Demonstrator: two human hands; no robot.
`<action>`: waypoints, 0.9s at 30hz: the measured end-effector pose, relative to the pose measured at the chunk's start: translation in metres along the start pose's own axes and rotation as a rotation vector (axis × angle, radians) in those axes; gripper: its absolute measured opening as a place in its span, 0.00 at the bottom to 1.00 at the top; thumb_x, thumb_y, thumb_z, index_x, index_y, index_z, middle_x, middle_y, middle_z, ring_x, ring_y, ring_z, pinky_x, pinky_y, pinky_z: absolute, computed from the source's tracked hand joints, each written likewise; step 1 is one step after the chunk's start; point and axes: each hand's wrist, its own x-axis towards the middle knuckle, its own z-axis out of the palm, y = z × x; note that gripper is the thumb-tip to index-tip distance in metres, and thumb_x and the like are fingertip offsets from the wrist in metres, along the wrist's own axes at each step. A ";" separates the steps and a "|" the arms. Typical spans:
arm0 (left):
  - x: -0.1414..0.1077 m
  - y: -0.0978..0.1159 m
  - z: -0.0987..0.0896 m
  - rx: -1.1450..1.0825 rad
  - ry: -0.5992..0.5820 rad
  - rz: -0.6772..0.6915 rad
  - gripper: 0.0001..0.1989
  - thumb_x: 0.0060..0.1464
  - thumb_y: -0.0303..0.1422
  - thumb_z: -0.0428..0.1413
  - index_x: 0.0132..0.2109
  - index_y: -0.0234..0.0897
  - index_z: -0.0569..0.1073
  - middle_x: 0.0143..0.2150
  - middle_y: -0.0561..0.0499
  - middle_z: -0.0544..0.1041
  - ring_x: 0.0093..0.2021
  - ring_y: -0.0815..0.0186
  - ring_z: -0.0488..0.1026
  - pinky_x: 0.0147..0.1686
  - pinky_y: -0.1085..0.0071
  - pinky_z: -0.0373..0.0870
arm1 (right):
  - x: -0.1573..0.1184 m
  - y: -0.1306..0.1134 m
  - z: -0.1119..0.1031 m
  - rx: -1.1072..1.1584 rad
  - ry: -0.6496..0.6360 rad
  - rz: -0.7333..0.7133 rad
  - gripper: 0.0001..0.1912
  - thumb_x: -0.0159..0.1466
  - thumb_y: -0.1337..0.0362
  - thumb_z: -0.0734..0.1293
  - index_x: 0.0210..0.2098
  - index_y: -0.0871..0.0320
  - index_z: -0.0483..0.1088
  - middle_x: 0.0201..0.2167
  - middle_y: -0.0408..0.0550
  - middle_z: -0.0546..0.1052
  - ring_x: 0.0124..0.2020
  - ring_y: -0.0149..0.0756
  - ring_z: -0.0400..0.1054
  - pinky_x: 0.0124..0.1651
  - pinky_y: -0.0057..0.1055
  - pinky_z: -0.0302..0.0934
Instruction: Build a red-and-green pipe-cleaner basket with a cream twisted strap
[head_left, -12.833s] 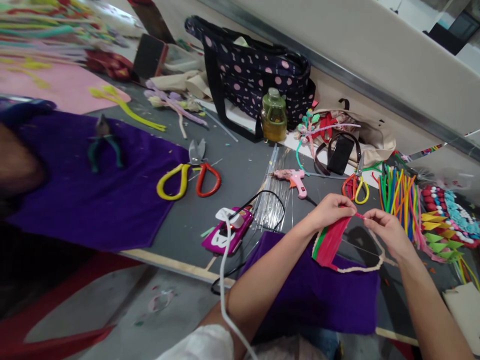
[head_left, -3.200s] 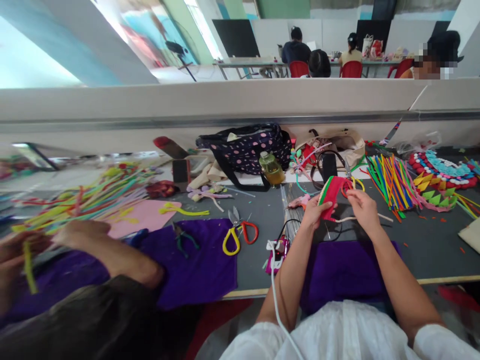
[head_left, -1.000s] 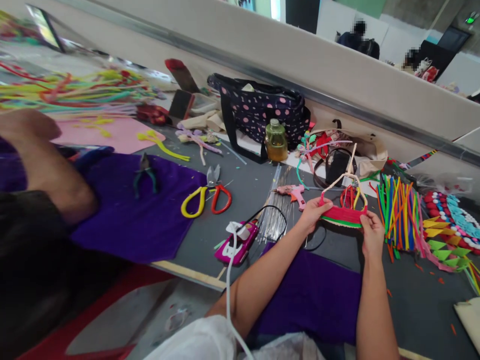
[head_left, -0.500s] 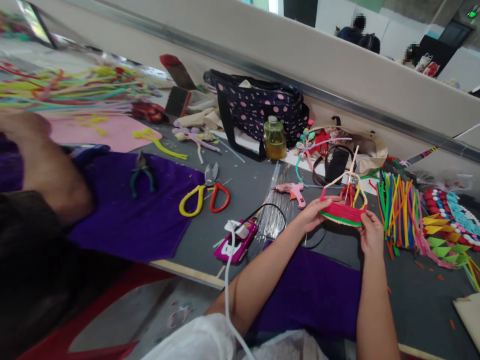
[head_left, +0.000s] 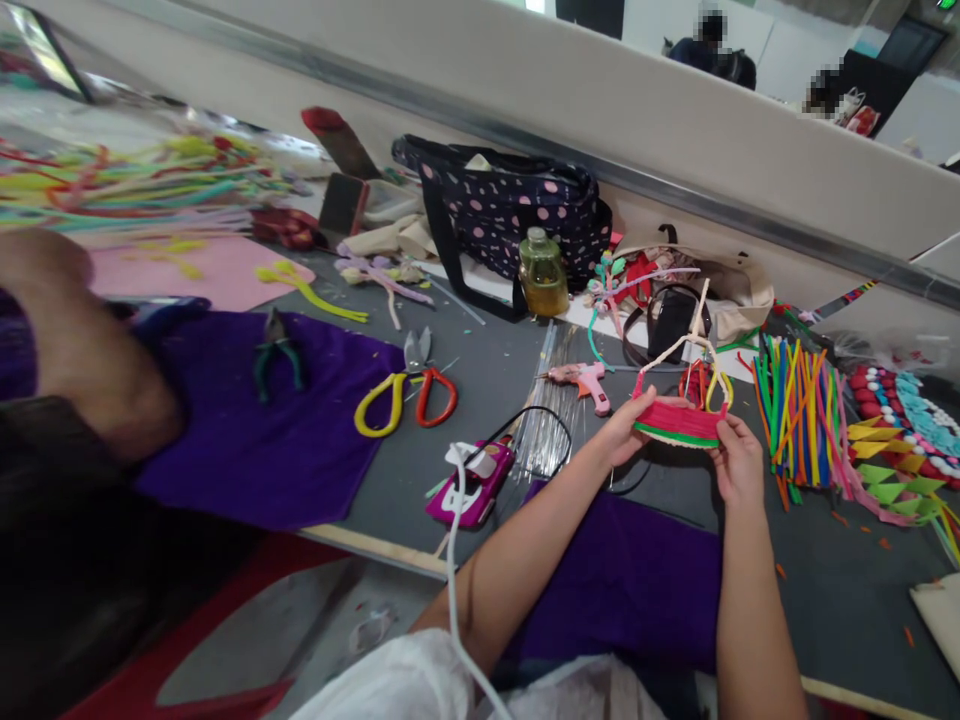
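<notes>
A watermelon-slice-shaped craft piece [head_left: 679, 422] is held up over the table, pinkish red with a green and cream lower edge. A cream stem-like frame rises from its two upper corners to a point. My left hand [head_left: 627, 430] pinches its left end, fingers behind it and thumb along the side. At the right end, my right hand [head_left: 739, 458] closes thumb and fingers on the corner. Just behind the piece lie red-handled scissors [head_left: 694, 382], partly covered. A pink glue gun [head_left: 581, 380] rests left of the piece, beside several clear glue sticks [head_left: 551, 440].
Yellow-and-red-handled scissors [head_left: 409, 395], pliers [head_left: 276, 360] and a purple device [head_left: 472, 485] with a white cable lie to the left. A bottle [head_left: 543, 275] stands before a dotted bag [head_left: 510, 210]. Colourful strips [head_left: 799, 415] lie right. Another person's arm [head_left: 97, 350] rests at far left.
The view has shifted slightly, so most things appear a little further left. Both my hands keep hold of the craft piece, which has tilted slightly and shows more of its red face.
</notes>
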 end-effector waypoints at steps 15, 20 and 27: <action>0.000 -0.005 -0.001 0.060 0.005 -0.032 0.27 0.54 0.48 0.55 0.48 0.28 0.77 0.46 0.35 0.78 0.50 0.52 0.75 0.52 0.63 0.66 | -0.005 0.003 0.008 -0.143 0.036 -0.097 0.27 0.44 0.60 0.77 0.41 0.54 0.66 0.28 0.41 0.78 0.24 0.34 0.72 0.32 0.34 0.69; -0.001 -0.004 0.001 0.067 0.025 -0.042 0.27 0.53 0.49 0.56 0.48 0.28 0.77 0.47 0.35 0.78 0.51 0.52 0.74 0.52 0.62 0.67 | -0.005 0.001 0.005 -0.117 0.015 -0.058 0.26 0.45 0.59 0.76 0.42 0.54 0.67 0.28 0.41 0.77 0.23 0.32 0.70 0.29 0.31 0.68; -0.002 -0.006 0.001 0.102 0.054 -0.037 0.26 0.55 0.47 0.55 0.49 0.28 0.77 0.49 0.35 0.77 0.52 0.53 0.74 0.54 0.63 0.66 | -0.007 0.005 0.007 -0.144 0.004 -0.032 0.30 0.42 0.60 0.78 0.43 0.53 0.68 0.32 0.41 0.77 0.26 0.34 0.71 0.25 0.29 0.66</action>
